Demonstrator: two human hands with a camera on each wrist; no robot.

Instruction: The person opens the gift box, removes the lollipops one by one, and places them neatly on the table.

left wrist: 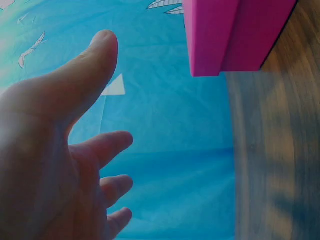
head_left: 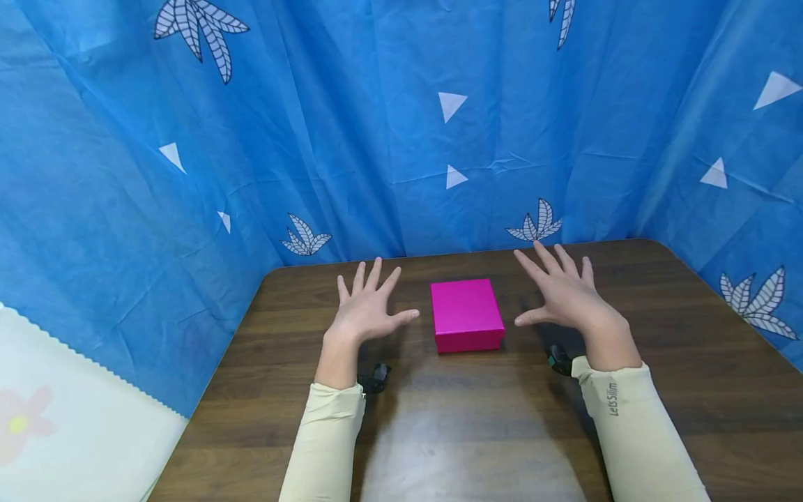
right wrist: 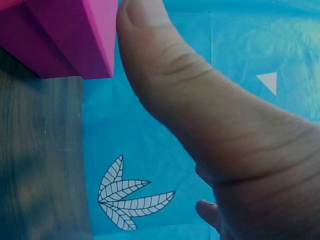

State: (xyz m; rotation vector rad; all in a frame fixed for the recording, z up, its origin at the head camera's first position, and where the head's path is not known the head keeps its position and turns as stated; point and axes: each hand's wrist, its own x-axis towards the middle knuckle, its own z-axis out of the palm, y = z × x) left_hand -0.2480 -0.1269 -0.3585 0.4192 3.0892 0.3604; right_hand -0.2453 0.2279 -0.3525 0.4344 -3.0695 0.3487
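In the head view, a pink box (head_left: 465,307) stands on the brown wooden table (head_left: 238,432), between the two hands and apart from both. The left hand (head_left: 365,314) is on the left of the box; its fingers are spread and it grasps nothing. Its thumb points towards the near side of the box, with a gap between them. The right hand (head_left: 569,296) is on the right side, also with spread fingers and free of any object; its thumb is directed to the box, near but not touching. Both arms wear pale sleeves (head_left: 326,439), and behind the table hangs a blue curtain (head_left: 376,139) with white triangles and leaves.

In the left wrist view, the box is at the upper right, beyond the tip of the thumb, and the curtain is visible between them. The other fingers are extended, partly hidden behind the hand.

In the right wrist view, the box is at the upper left. The thumb tip appears just beside its edge, and the other fingers are mostly hidden.
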